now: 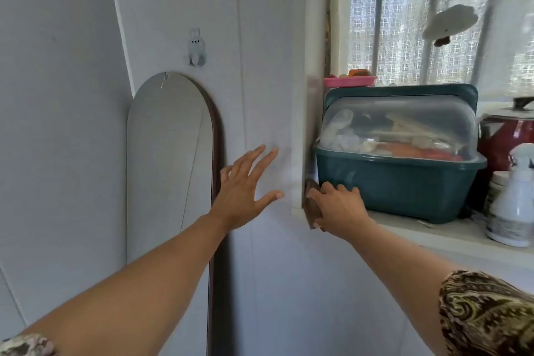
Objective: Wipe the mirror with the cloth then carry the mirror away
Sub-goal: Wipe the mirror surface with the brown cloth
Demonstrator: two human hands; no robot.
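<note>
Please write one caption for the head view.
Left hand open beside the arched mirror; right hand grasps a brown cloth at the windowsill.

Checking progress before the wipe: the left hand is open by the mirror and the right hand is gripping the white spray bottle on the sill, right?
Not the bottle. In the head view the right hand grips a brown cloth at the sill's corner; the left hand is open by the mirror.

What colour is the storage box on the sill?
Dark teal storage box with a clear domed lid, seen in the head view.
</note>
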